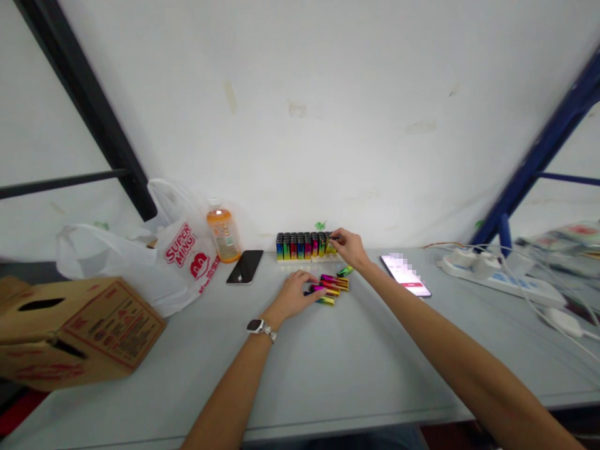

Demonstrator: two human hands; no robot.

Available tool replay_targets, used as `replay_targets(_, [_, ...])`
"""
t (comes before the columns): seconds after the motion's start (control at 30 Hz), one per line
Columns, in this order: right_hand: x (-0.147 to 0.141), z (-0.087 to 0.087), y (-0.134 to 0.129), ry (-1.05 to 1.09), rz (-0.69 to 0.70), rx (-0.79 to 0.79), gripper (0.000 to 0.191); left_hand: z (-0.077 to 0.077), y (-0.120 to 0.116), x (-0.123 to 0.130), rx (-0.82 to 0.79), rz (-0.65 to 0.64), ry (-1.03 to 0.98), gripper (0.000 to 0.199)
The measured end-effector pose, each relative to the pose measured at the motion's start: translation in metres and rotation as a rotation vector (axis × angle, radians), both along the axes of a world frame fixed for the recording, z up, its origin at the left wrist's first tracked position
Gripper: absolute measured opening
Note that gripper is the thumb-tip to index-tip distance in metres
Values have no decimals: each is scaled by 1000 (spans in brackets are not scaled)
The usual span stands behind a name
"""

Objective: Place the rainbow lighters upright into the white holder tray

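Observation:
Shiny multicoloured lighters (300,247) with black tops stand upright in close rows in a low white tray (295,260) against the wall. My right hand (350,247) is at the tray's right end, thumb and fingers pinched on a yellowish lighter (329,246), partly hidden by the fingers. In front of the tray, several loose lighters (335,282) in pink, red, yellow and green lie side by side on the table. My left hand (296,294), with a watch on its wrist, is closed around the dark end of one of them. A green lighter (345,271) lies apart, near my right wrist.
A dark phone (245,267) and an orange drink bottle (224,232) are left of the tray, beside a white plastic bag (180,262) and a cardboard box (84,331). To the right are a lit phone (405,275) and a power strip (506,281) with cables.

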State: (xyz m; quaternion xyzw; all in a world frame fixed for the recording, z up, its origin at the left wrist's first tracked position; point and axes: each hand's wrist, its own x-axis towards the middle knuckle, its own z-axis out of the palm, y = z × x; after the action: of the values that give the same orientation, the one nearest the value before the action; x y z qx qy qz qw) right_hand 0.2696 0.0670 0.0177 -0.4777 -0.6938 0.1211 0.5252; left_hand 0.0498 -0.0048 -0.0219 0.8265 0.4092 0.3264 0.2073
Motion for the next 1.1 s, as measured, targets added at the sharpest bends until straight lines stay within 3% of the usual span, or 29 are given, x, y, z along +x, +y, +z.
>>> replay_targets(0.17, [2, 0, 10, 8, 66, -39, 13, 11, -3, -13, -108, -96, -31, 32])
replay_targets(0.4, [10, 4, 20, -37, 127, -86, 10, 13, -1, -20, -168, -41, -17, 27])
replay_targets(0.6, [11, -5, 19, -280, 30, 10, 17, 7, 6, -22, -214, -51, 29, 24])
replay_targets(0.73, [10, -10, 5, -376, -46, 2, 32, 6, 5, -22, -185, -52, 39, 25])
replay_targets(0.87, [0, -12, -23, -299, -12, 0, 57, 13, 0, -20, -211, -66, -39, 25])
replay_targets(0.97, [-15, -12, -48, -206, 25, 20, 49, 21, -3, -15, -217, -88, -146, 27])
replay_targets(1.1, [-36, -13, -75, -76, 136, -65, 37, 28, -4, -6, -83, -24, -311, 31])
